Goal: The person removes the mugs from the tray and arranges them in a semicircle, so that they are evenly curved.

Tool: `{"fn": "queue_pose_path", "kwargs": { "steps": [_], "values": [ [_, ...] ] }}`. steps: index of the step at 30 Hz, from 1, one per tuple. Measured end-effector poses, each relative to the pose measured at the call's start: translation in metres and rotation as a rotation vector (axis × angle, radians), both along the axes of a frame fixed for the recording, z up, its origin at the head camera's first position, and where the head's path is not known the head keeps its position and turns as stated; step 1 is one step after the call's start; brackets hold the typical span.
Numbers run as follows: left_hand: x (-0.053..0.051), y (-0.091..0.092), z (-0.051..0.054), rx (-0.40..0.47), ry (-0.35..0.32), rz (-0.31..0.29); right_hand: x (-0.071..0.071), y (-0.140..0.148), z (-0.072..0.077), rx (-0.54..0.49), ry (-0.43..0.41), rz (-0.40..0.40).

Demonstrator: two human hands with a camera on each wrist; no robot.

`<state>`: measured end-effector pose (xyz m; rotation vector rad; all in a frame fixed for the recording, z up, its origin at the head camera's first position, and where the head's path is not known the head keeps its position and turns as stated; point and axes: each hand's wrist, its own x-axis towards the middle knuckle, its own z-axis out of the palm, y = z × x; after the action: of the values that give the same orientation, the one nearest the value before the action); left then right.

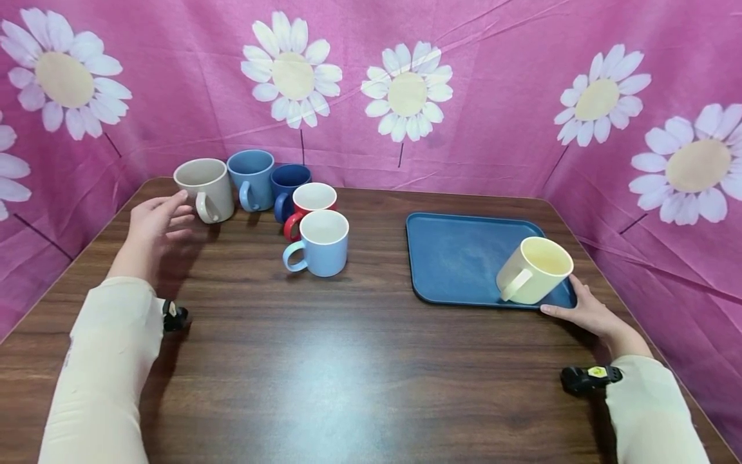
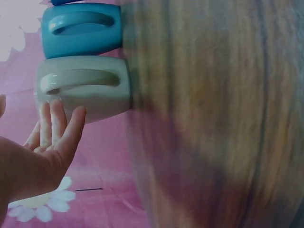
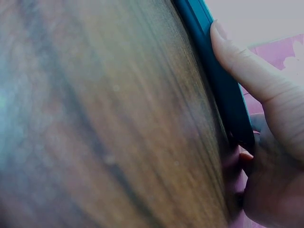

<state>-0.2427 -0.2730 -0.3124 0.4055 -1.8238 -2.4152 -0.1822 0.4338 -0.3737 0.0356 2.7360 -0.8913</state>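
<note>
My left hand (image 1: 156,222) reaches beside a grey mug (image 1: 216,188) at the back left, its fingers loosely extended. In the left wrist view the fingertips overlap the side of the grey mug (image 2: 102,102) below its handle; whether they touch it, I cannot tell. At the right, my right hand (image 1: 594,316) grips the front right corner of a blue tray (image 1: 458,258). The right wrist view has the thumb (image 3: 247,69) along the rim of the tray (image 3: 216,78), with other fingers partly hidden below. A pale yellow mug (image 1: 533,274) sits on that tray, close to the gripped corner.
Right of the grey mug stand a blue mug (image 1: 255,177), a navy mug (image 1: 290,183), a red mug with white inside (image 1: 324,196) and a light blue mug (image 1: 326,248). A pink flowered cloth (image 1: 359,154) rises behind the wooden table (image 1: 371,361) and along its sides.
</note>
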Motion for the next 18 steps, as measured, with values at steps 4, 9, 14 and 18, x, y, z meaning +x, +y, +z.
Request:
{"fn": "queue_pose_path", "kwargs": {
  "steps": [4,9,14,18],
  "values": [
    [0.005,0.005,0.009,-0.113,0.065,0.056,0.0,0.002,-0.001,0.002,0.006,0.008],
    [-0.02,-0.011,-0.003,-0.232,0.142,0.088,0.001,0.002,-0.002,0.006,0.005,0.009],
    [-0.071,-0.037,-0.029,-0.283,0.224,0.06,0.0,0.002,-0.002,0.007,0.011,0.016],
    [-0.048,0.009,0.013,-0.299,0.311,-0.02,0.0,0.002,-0.002,0.004,0.014,0.021]
  ]
}}
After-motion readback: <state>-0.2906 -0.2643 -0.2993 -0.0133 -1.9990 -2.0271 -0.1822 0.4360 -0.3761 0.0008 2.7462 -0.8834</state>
